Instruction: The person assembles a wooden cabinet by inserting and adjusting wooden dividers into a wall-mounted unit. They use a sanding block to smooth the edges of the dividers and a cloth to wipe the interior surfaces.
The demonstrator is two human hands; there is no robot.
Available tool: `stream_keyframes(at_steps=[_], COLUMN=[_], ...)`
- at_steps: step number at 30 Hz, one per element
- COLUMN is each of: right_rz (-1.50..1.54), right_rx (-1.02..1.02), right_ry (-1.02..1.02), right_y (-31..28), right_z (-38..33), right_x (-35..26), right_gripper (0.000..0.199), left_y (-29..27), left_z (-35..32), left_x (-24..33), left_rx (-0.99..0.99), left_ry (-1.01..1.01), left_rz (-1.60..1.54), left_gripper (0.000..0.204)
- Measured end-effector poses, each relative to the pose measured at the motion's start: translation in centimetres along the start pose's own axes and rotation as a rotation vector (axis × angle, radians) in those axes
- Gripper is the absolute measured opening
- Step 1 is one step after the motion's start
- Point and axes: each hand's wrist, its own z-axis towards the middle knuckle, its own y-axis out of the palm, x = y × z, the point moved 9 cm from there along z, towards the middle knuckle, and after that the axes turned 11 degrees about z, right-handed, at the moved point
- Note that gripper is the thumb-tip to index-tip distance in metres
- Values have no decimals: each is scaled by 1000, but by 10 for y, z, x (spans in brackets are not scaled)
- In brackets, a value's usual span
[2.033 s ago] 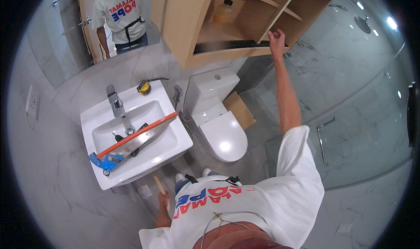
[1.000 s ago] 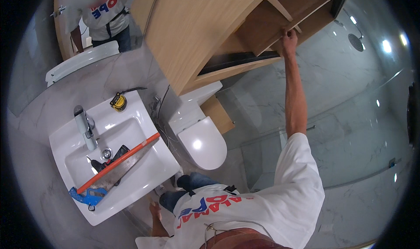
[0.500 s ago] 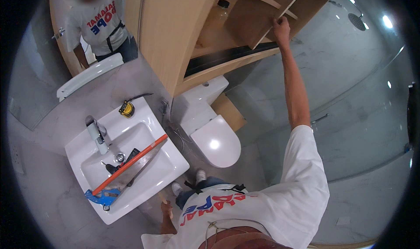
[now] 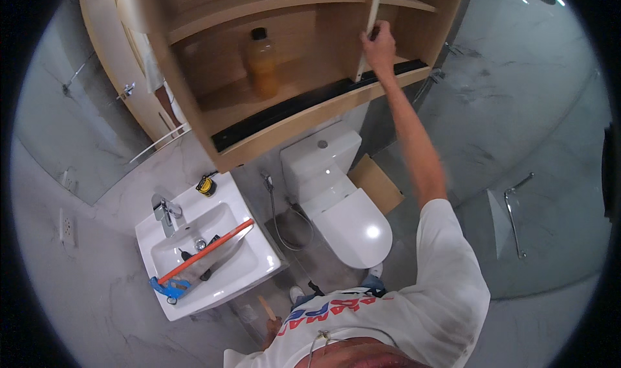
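Raised up and forward, my right hand (image 4: 380,43) has its fingers closed around the pale front edge of an upright divider (image 4: 374,4) inside an open wooden wall cabinet (image 4: 304,130). To the left of that divider, a bottle of amber liquid with a black cap (image 4: 261,64) stands on the cabinet floor. Low beside my body, my left hand (image 4: 272,332) is closed on a light wooden strip (image 4: 266,308) whose end points up toward the sink. Part of that hand is hidden by my shirt.
A hand saw (image 4: 206,254) with a blue handle and orange back lies across the white sink (image 4: 255,268); a dark tool (image 4: 209,264) is partly beneath it. A yellow-black tape measure (image 4: 206,186) rests on the sink's corner. The toilet (image 4: 356,232) stands below the cabinet, cardboard (image 4: 378,184) beside it.
My view has turned, so the cabinet's inside and bottle show more fully. The right hand remains on the divider, and more of the wooden strip in my left hand is visible.
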Motion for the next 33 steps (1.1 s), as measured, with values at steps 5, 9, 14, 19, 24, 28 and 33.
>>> stream_keyframes(at_steps=[5, 9, 14, 19, 24, 28, 33], right_rz=[252, 500, 642, 689, 749, 811, 1141], right_rx=[-166, -273, -209, -150, -143, -345, -562], right_ry=[89, 109, 29, 53, 79, 123, 278], right_y=[12, 11, 6, 1, 3, -3, -40], right_z=[-34, -39, -34, -42, -42, -52, -65], right_x=[5, 7, 18, 25, 33, 37, 67], right_gripper=[49, 51, 37, 36, 40, 42, 36], left_y=[51, 77, 102, 136, 179, 205, 229], left_z=[-30, -95, -160, -169, -149, -141, -154], left_x=[35, 83, 149, 181, 205, 227, 247], left_rx=[33, 32, 137, 75, 6, 28, 157], left_ry=[-90, -89, -58, -72, 31, -20, -202], left_rz=[-63, -176, -300, -78, -308, -364, -133], left_gripper=[15, 15, 19, 29, 26, 23, 31])
